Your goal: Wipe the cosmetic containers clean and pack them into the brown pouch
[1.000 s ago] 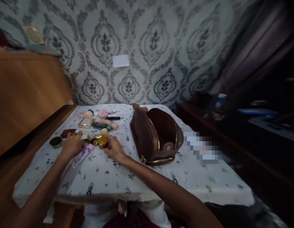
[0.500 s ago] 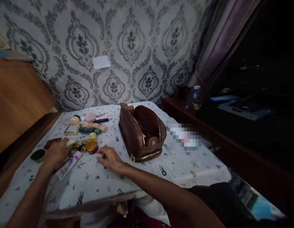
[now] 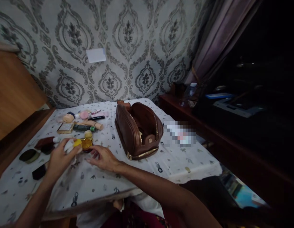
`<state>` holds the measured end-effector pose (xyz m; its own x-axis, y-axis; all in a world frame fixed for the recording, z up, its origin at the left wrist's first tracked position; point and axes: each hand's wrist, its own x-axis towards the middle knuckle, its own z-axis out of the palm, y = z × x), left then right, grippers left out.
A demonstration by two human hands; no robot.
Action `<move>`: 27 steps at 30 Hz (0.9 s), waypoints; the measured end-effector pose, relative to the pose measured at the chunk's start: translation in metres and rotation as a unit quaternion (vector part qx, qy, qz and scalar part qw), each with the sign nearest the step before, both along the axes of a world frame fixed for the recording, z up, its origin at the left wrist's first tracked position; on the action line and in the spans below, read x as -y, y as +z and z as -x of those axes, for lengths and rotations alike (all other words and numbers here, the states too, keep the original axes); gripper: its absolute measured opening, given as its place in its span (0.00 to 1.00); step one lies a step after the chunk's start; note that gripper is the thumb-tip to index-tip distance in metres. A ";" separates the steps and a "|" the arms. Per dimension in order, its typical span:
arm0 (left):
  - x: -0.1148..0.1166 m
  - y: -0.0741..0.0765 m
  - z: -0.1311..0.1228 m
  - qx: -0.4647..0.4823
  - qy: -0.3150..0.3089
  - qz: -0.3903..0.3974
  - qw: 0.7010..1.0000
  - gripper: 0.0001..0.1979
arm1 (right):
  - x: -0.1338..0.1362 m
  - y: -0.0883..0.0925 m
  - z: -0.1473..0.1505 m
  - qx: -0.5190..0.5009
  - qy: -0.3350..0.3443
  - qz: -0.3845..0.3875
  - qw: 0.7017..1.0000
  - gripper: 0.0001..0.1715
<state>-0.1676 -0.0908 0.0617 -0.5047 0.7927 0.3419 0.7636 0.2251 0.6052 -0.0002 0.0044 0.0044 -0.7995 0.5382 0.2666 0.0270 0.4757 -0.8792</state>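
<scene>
My left hand (image 3: 61, 156) is closed around a small white-and-yellow item (image 3: 74, 144), whose kind I cannot make out. Beside it, a round gold-topped jar (image 3: 87, 144) sits on the patterned cloth. My right hand (image 3: 102, 156) reaches in from the right, fingers apart and slightly curled, its fingertips close to that jar; whether they touch it is unclear. To the right of my hands a brown toiletry bag (image 3: 137, 133) stands unzipped, its mouth gaping. Around my left hand lie a dark green round container (image 3: 29, 155) and a dark angular item (image 3: 39, 172), partly covered.
Farther back lie a green tube (image 3: 82, 127), a glittery compact (image 3: 65, 128), a black pen-like stick (image 3: 96, 117), a pink round item (image 3: 84, 114) and other cosmetics. A blurred-out packet (image 3: 181, 133) is right of the bag. A wooden panel (image 3: 16, 85) borders the left.
My left hand has lifted the white-and-yellow item and moved right, toward the gold jar. The dark angular item has come into sight; the pink-and-white tube no longer shows. The whole view has shifted slightly.
</scene>
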 end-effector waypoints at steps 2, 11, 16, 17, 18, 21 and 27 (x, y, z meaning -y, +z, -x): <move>-0.001 -0.016 -0.022 0.002 -0.066 -0.024 0.998 0.20 | 0.001 0.000 0.000 0.003 0.011 -0.011 1.000 0.35; 0.011 -0.038 -0.041 -0.110 -0.090 -0.085 0.986 0.15 | 0.000 0.004 -0.004 0.071 0.027 -0.083 0.994 0.42; 0.005 -0.040 -0.053 -0.218 -0.169 -0.094 0.957 0.17 | -0.003 -0.007 -0.001 0.081 0.056 -0.082 0.992 0.25; 0.003 -0.042 -0.056 -0.244 -0.191 -0.085 0.947 0.18 | -0.004 -0.011 0.000 0.090 0.060 -0.078 0.991 0.18; 0.000 -0.044 -0.059 -0.262 -0.205 -0.075 0.940 0.19 | -0.005 -0.015 0.001 0.093 0.061 -0.075 0.991 0.12; -0.005 -0.049 -0.061 -0.260 -0.205 -0.049 0.942 0.20 | -0.007 -0.023 0.004 0.071 0.069 -0.079 0.992 0.08; -0.004 -0.057 -0.045 -0.182 -0.180 -0.023 0.966 0.19 | -0.007 -0.014 0.007 0.043 0.058 -0.126 0.989 0.09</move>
<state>-0.1229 -0.0864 0.0046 -0.0377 0.8739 0.4846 0.9518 -0.1164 0.2839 -0.0068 0.0118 -0.0098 -0.8773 0.3664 0.3098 0.0284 0.6842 -0.7288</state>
